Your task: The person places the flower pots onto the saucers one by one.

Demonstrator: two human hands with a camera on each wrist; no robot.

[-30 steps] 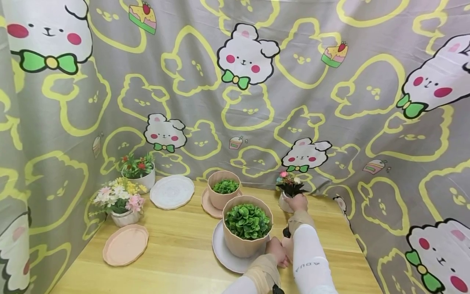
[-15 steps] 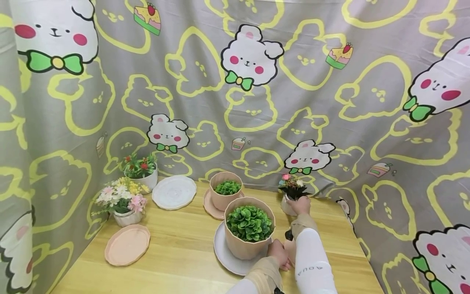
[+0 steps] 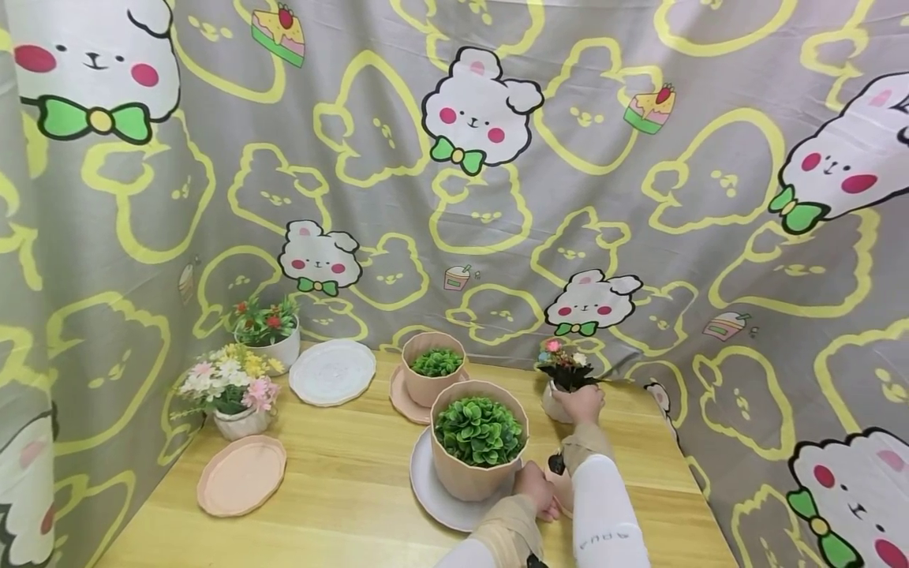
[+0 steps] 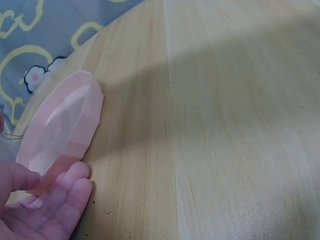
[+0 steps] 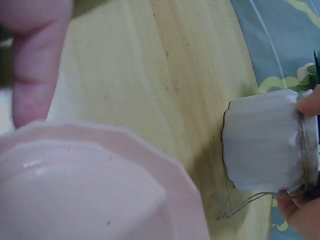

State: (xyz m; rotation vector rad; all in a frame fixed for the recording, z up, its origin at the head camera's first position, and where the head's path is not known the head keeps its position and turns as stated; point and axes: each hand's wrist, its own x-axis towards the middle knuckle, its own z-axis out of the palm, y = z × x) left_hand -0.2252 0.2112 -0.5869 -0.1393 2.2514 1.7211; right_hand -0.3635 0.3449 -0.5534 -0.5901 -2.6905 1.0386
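My left hand [image 3: 537, 486] pinches a pink plant saucer [image 4: 62, 130] by its lower edge. In the left wrist view the saucer is tipped up on its side, thumb on one face and fingers behind. In the head view my sleeve hides most of it. Farther back, my right hand [image 3: 584, 405] grips a small white flowerpot [image 5: 265, 142] near its rim, thumb and fingers on opposite sides. Twine [image 5: 303, 135] circles that rim, with a loose end trailing. Small artificial flowers [image 3: 564, 363] with dark leaves stand up out of the pot.
Beside my left hand, a large pot of greenery [image 3: 479, 442] stands on a grey saucer [image 3: 426, 489]. Behind it is a smaller pot [image 3: 434, 375] on a pink saucer. Two flower pots, a white saucer [image 3: 332, 372] and another pink saucer [image 3: 241, 476] are at left. Patterned cloth encloses the table.
My right hand and the white flowerpot have shifted slightly toward me and to the right. The left hand stays beside the large pot, still holding the pink saucer.
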